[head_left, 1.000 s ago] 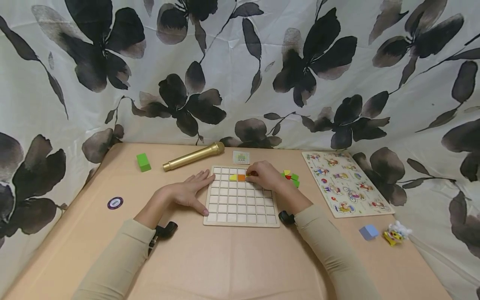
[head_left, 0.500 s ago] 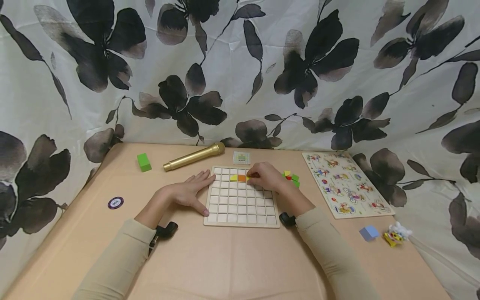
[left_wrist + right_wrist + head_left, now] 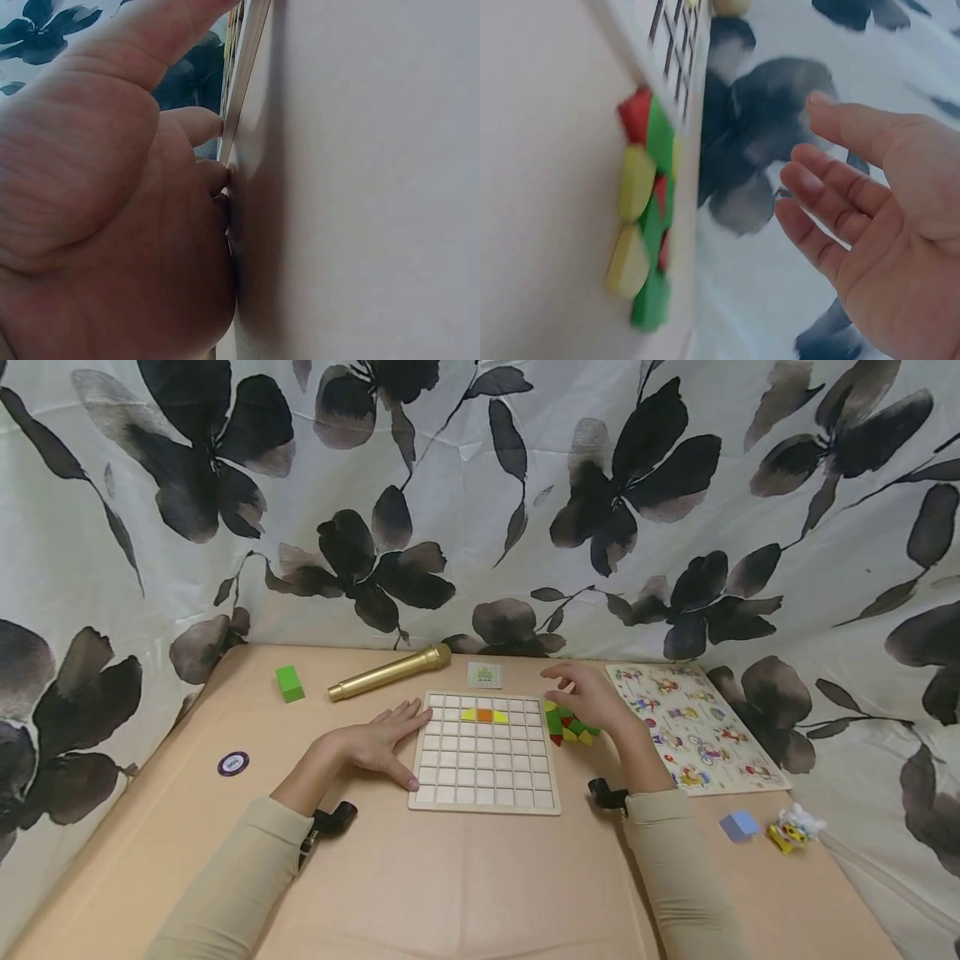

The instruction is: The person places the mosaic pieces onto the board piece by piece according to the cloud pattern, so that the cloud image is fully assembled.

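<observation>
A white gridded board (image 3: 483,768) lies on the table. In its second row from the top sit a yellow piece (image 3: 468,715), an orange piece (image 3: 485,716) and another yellow piece (image 3: 501,717), side by side. My left hand (image 3: 373,745) rests at the board's left edge with fingers spread, touching the frame. Above the pile of red, green and yellow pieces (image 3: 572,727) beside the board's right edge hovers my right hand (image 3: 592,695). In the right wrist view its fingers (image 3: 840,180) are loosely bent, apart from the pieces, holding nothing.
Behind the board lies a small card (image 3: 484,675) with a green picture. A gold microphone (image 3: 390,672), a green block (image 3: 289,683) and a round chip (image 3: 233,764) are to the left. Rightward are a picture puzzle board (image 3: 693,727), a blue block (image 3: 739,826) and a small toy figure (image 3: 793,827).
My right hand has left the board and moved right over the pile of pieces. The second yellow piece now shows fully beside the orange one. The left hand has stayed put.
</observation>
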Demonstrator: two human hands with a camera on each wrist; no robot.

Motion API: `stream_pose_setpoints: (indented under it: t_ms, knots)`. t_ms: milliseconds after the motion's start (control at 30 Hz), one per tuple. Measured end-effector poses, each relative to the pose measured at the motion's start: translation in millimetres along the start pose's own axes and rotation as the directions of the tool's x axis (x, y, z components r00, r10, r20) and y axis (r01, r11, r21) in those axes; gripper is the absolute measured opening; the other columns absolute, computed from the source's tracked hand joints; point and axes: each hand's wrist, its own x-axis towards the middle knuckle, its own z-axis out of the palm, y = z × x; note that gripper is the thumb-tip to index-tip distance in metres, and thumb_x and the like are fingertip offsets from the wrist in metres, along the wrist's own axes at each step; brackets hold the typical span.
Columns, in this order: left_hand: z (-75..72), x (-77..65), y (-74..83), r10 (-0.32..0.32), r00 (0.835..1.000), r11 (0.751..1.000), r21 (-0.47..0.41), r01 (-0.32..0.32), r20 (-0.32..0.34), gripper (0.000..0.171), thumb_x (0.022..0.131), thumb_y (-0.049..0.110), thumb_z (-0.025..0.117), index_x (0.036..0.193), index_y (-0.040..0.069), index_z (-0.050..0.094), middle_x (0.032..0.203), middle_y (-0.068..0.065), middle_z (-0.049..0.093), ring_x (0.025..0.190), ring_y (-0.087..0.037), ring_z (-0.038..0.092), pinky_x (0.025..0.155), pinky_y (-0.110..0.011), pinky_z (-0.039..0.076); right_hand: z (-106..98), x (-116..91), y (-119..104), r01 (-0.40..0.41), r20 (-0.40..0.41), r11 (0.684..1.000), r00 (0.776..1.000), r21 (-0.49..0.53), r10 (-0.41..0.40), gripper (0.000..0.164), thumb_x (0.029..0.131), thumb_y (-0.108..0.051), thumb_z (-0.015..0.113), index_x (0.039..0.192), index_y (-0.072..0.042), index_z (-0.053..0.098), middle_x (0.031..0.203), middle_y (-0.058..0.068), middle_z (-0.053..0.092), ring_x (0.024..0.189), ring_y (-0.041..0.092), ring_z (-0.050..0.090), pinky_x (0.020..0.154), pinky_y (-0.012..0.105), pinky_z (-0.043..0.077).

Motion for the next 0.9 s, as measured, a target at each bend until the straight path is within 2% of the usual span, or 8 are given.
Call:
stream_pose_setpoints:
  t_ms: [200, 300, 467, 567, 733, 900]
  knots:
    - [-0.4, -0.8, 1.1, -0.001, 1.000, 1.000, 0.000, 0.001, 0.000, 0.131, 0.074, 0.059, 0.088, 0.169, 0.015, 0.009, 0.175, -0.016, -0.010, 0.162, -0.037, -0.011, 0.131, -0.059, -0.001, -4.9, -4.1, 30.7, -0.111, -0.042, 0.993, 0.993, 0.035, 0.113, 0.039, 0.103, -0.014, 0.066, 0.141, -0.006, 0.064, 0.145, 0.016, 0.058, 0.117, 0.035, 0.058, 0.089, 0.048, 0.053]
    - [-0.3, -1.1, 2.2, 0.003, 1.000, 1.000, 0.001, -0.003, 0.003, 0.131, 0.074, 0.058, 0.088, 0.169, 0.015, 0.009, 0.175, -0.017, -0.010, 0.162, -0.037, -0.011, 0.131, -0.059, -0.001, -3.1, -5.6, 42.7, -0.152, -0.036, 0.988, 0.988, 0.032, 0.153, 0.037, 0.104, -0.013, 0.064, 0.140, -0.004, 0.065, 0.143, 0.017, 0.059, 0.116, 0.037, 0.057, 0.090, 0.049, 0.051]
    - [0.1, -0.5, 3.7, 0.003, 1.000, 1.000, -0.001, -0.003, 0.005, 0.131, 0.074, 0.058, 0.088, 0.169, 0.014, 0.009, 0.175, -0.017, -0.010, 0.162, -0.037, -0.011, 0.131, -0.059, 0.000, 2.9, -6.6, 59.3, -0.148, 0.009, 0.989, 0.989, -0.012, 0.148, 0.033, 0.104, -0.009, 0.061, 0.135, 0.001, 0.067, 0.134, 0.022, 0.063, 0.114, 0.038, 0.060, 0.096, 0.054, 0.052]
    - [0.4, 0.1, 3.3, 0.000, 1.000, 1.000, 0.000, 0.000, 0.004, 0.131, 0.074, 0.059, 0.088, 0.169, 0.014, 0.009, 0.175, -0.016, -0.010, 0.162, -0.036, -0.011, 0.131, -0.059, 0.000, 7.0, -6.0, 68.3, -0.118, 0.022, 0.992, 0.993, -0.045, 0.119, 0.030, 0.103, -0.006, 0.061, 0.131, 0.002, 0.069, 0.127, 0.023, 0.066, 0.110, 0.037, 0.061, 0.097, 0.055, 0.052]
    - [0.8, 0.6, 1.9, -0.003, 1.000, 1.000, 0.000, 0.003, 0.005, 0.132, 0.073, 0.059, 0.088, 0.169, 0.015, 0.009, 0.175, -0.016, -0.010, 0.162, -0.036, -0.011, 0.131, -0.059, 0.000, 12.3, -4.8, 76.7, -0.076, 0.004, 0.995, 0.997, -0.062, 0.076, 0.025, 0.101, -0.004, 0.063, 0.123, 0.003, 0.073, 0.117, 0.022, 0.067, 0.100, 0.034, 0.059, 0.089, 0.048, 0.051]
    - [1.4, 1.6, 0.2, -0.005, 1.000, 1.000, 0.007, 0.005, 0.003, 0.132, 0.073, 0.060, 0.088, 0.169, 0.015, 0.009, 0.175, -0.015, -0.010, 0.162, -0.036, -0.011, 0.131, -0.059, 0.000, 13.4, -4.8, 78.1, -0.128, -0.039, 0.991, 0.991, -0.039, 0.126, 0.016, 0.099, -0.006, 0.067, 0.113, -0.003, 0.075, 0.106, 0.016, 0.068, 0.093, 0.029, 0.060, 0.082, 0.040, 0.050]
